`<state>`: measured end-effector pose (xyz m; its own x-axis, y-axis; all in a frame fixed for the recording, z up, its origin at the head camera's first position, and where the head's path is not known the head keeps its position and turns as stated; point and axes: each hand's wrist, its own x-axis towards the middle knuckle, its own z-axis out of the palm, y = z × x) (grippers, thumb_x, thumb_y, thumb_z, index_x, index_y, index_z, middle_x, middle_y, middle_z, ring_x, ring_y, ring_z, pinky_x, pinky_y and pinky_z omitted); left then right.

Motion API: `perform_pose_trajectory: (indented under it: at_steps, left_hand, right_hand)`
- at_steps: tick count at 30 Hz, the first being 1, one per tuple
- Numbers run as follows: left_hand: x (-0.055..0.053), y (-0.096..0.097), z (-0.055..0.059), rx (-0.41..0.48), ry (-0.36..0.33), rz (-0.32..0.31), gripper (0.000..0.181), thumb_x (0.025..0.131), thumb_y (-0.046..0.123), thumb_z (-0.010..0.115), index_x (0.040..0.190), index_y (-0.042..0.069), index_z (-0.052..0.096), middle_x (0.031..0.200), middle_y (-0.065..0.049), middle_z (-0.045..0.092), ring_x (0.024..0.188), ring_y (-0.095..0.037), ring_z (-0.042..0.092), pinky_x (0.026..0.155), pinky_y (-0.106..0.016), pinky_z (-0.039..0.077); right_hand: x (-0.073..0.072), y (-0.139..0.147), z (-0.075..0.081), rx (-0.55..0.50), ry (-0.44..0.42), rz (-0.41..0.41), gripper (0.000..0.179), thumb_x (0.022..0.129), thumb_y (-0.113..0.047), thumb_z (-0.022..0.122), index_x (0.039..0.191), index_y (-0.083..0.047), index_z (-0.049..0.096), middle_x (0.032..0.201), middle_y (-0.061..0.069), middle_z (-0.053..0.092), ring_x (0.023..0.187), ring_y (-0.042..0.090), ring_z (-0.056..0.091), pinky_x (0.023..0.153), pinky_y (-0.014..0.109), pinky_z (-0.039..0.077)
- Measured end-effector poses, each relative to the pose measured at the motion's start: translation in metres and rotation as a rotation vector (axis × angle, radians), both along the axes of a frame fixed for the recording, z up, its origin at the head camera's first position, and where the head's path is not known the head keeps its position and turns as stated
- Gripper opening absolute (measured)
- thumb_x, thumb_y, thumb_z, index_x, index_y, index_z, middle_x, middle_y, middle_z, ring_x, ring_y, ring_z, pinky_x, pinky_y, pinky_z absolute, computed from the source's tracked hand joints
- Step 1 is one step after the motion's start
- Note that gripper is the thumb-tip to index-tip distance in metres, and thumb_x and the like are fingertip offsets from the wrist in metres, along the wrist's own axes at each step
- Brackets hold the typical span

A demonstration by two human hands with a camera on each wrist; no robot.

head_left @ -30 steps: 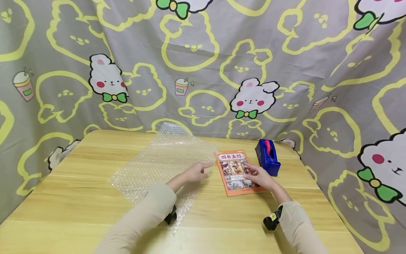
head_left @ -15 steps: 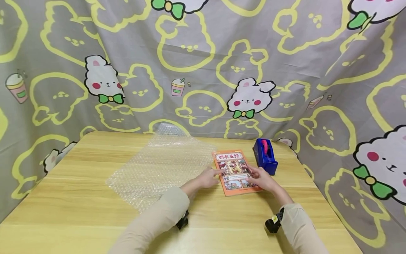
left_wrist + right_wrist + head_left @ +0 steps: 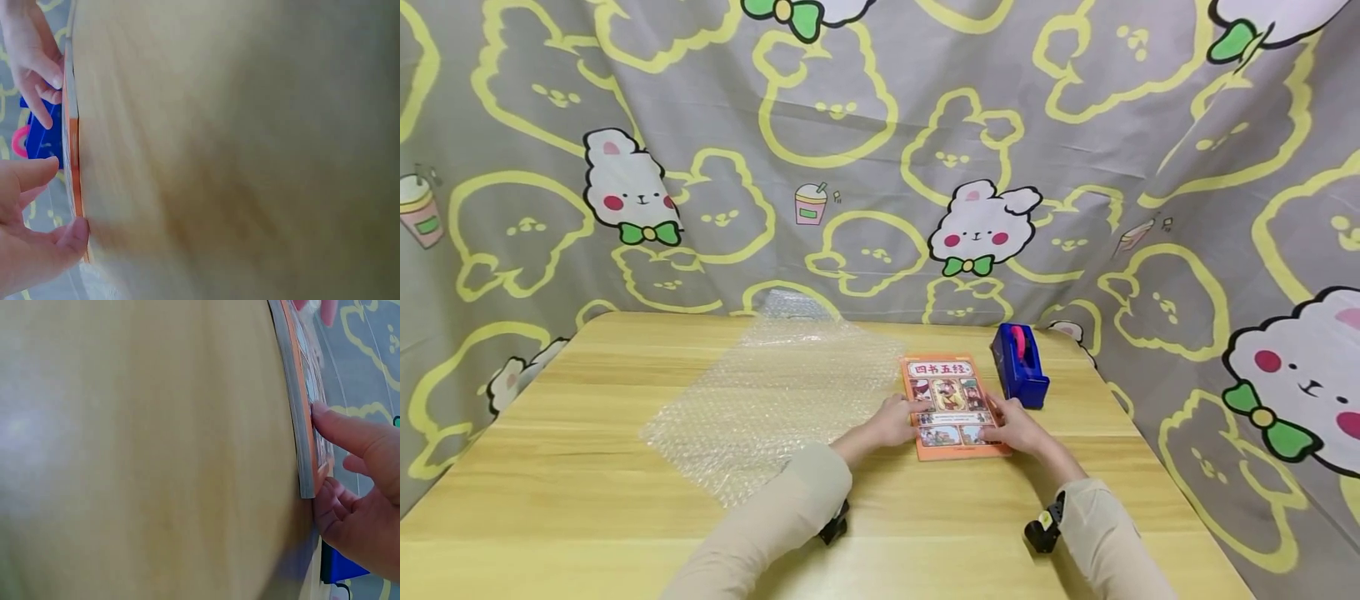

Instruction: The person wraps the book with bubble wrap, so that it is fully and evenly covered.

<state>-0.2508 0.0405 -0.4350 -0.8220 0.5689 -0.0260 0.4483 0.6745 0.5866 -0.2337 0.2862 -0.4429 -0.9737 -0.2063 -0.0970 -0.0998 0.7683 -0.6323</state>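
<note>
An orange comic-style book (image 3: 955, 452) with Chinese characters on its cover lies on the wooden table. My left hand (image 3: 893, 421) holds its left edge, one digit reaching over the cover and fingertips against the side. At the right edge, my right hand (image 3: 1021, 427) grips the book, with the thumb on the cover and the other fingers along the side, as the right wrist view shows. The left wrist view shows the book's edge (image 3: 75, 162) low against the tabletop. To the left lies a flat sheet of clear bubble wrap (image 3: 775, 392), partly behind my left forearm.
Just beyond my right hand stands a blue tape dispenser (image 3: 1022, 375) with a pink roll core. A grey curtain (image 3: 865, 100) with cartoon rabbits hangs behind the wooden table (image 3: 587, 467) and along its sides.
My left hand has moved right from over the bubble wrap to the book's left edge. My right hand stays at the right edge, its fingers now closer round it. The head view has shifted slightly.
</note>
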Motion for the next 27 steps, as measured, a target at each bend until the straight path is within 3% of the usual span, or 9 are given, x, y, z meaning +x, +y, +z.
perform_pose_trajectory:
  at_steps: [4,7,11,14,18,20,23,25,27]
  left_hand:
    - [0.001,0.004,-0.003,0.042,-0.009,0.026,0.055,0.076,0.005,0.068,0.128,0.013,0.054,0.121,-0.022,0.054,0.113,-0.035,0.042,0.094,-0.046,0.037]
    - [0.001,0.006,-0.004,0.111,-0.082,0.077,0.057,0.074,0.002,0.069,0.128,0.013,0.054,0.124,-0.023,0.049,0.111,-0.035,0.041,0.092,-0.045,0.037]
    - [0.001,0.008,-0.001,0.246,-0.215,0.136,0.063,0.072,-0.005,0.067,0.130,0.013,0.051,0.131,-0.026,0.042,0.101,-0.035,0.045,0.069,-0.033,0.048]
    - [0.001,0.008,0.002,0.305,-0.260,0.130,0.065,0.073,-0.008,0.065,0.133,0.012,0.048,0.134,-0.026,0.038,0.105,-0.036,0.047,0.051,-0.024,0.045]
    - [0.002,0.009,0.004,0.349,-0.277,0.116,0.065,0.077,-0.006,0.064,0.136,0.012,0.044,0.139,-0.023,0.035,0.119,-0.037,0.041,0.050,-0.019,0.044]
    - [0.002,0.011,0.004,0.388,-0.304,0.132,0.067,0.078,-0.007,0.062,0.138,0.012,0.041,0.142,-0.022,0.031,0.113,-0.040,0.047,0.050,-0.020,0.045]
    - [0.002,0.013,0.003,0.459,-0.334,0.180,0.071,0.075,-0.012,0.061,0.139,0.012,0.039,0.142,-0.023,0.029,0.111,-0.038,0.047,0.053,-0.020,0.047]
    - [0.002,0.014,0.003,0.501,-0.361,0.226,0.075,0.073,-0.015,0.060,0.139,0.011,0.038,0.143,-0.022,0.028,0.095,-0.035,0.054,0.052,-0.020,0.046]
    - [0.002,0.015,0.003,0.535,-0.379,0.267,0.077,0.071,-0.016,0.061,0.139,0.012,0.038,0.143,-0.022,0.029,0.097,-0.027,0.051,0.054,-0.019,0.047]
  right_hand:
    - [0.005,-0.003,-0.001,0.011,-0.009,-0.023,0.083,0.079,-0.018,0.071,0.139,0.011,0.022,0.110,0.027,0.038,0.096,0.030,0.036,0.091,0.048,0.036]
    - [0.008,-0.005,-0.001,0.008,-0.016,-0.035,0.085,0.078,-0.018,0.071,0.140,0.010,0.020,0.108,0.025,0.037,0.095,0.030,0.034,0.091,0.046,0.034]
    - [0.009,-0.005,-0.001,0.003,-0.021,-0.053,0.087,0.077,-0.018,0.072,0.141,0.008,0.019,0.106,0.024,0.035,0.094,0.030,0.033,0.091,0.046,0.034]
    - [0.010,-0.004,-0.001,-0.005,-0.018,-0.062,0.087,0.077,-0.017,0.073,0.141,0.007,0.019,0.108,0.025,0.034,0.097,0.032,0.032,0.092,0.047,0.033]
    - [0.011,-0.004,-0.001,-0.004,-0.007,-0.073,0.086,0.076,-0.016,0.073,0.142,0.005,0.021,0.109,0.025,0.034,0.098,0.032,0.031,0.091,0.046,0.033]
    - [0.011,-0.004,-0.001,0.001,0.000,-0.079,0.086,0.077,-0.017,0.073,0.142,0.005,0.021,0.110,0.025,0.035,0.097,0.031,0.032,0.089,0.046,0.034]
    - [0.012,-0.003,-0.002,0.001,0.015,-0.079,0.084,0.077,-0.017,0.072,0.141,0.005,0.022,0.110,0.026,0.037,0.097,0.030,0.032,0.088,0.044,0.034]
    - [0.013,-0.002,-0.003,-0.011,0.019,-0.078,0.082,0.078,-0.017,0.072,0.141,0.005,0.024,0.110,0.025,0.038,0.096,0.030,0.032,0.087,0.043,0.034]
    - [0.014,-0.002,-0.003,-0.020,0.024,-0.072,0.081,0.078,-0.017,0.072,0.140,0.006,0.026,0.110,0.025,0.038,0.096,0.029,0.032,0.086,0.042,0.034]
